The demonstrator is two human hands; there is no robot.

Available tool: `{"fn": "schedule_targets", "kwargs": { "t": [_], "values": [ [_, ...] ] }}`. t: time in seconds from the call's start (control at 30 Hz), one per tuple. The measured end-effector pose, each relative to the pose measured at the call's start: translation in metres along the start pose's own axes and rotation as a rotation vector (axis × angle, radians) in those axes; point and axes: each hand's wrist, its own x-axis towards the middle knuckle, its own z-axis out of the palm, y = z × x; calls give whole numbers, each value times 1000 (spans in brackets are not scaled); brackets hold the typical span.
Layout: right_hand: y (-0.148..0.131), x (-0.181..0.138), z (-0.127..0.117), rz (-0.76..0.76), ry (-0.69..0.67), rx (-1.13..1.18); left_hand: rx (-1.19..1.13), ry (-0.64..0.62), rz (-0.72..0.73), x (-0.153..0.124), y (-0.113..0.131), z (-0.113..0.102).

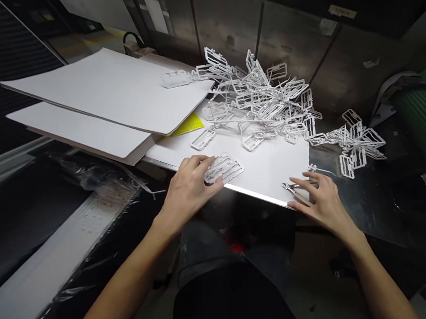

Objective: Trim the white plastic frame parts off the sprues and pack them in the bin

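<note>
One plastic frame (224, 166) lies at the near edge of the white sheet (268, 167), its long side pointing far and right. The left hand (188, 188) pinches its near end. The right hand (321, 200) rests spread flat at the sheet's near corner, fingers on one small cutter (292, 188).

— What sort of place is this?
— A workshop bench: a heap of white plastic frames (263, 101) at upper centre, cutters (292, 188) at lower right, metal cabinets (232, 25) along the top, a green machine (425, 118) at the right edge.
</note>
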Motion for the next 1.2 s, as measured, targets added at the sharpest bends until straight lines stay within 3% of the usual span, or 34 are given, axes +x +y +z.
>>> {"fn": "schedule_targets", "kwargs": {
  "t": [0.17,0.3,0.47,0.8,1.2],
  "values": [
    [16,26,0,228,249,-61,95,-241,-56,9,23,2],
    [42,44,-8,315,74,-140,240,-426,-73,18,46,-3],
    [65,49,-8,295,-62,-147,267,-441,-68,20,54,-1],
    [90,47,1,173,-56,-118,275,-441,-64,19,51,-4],
    [88,54,5,114,-94,76,243,-456,-62,27,41,-16]
  ]
}}
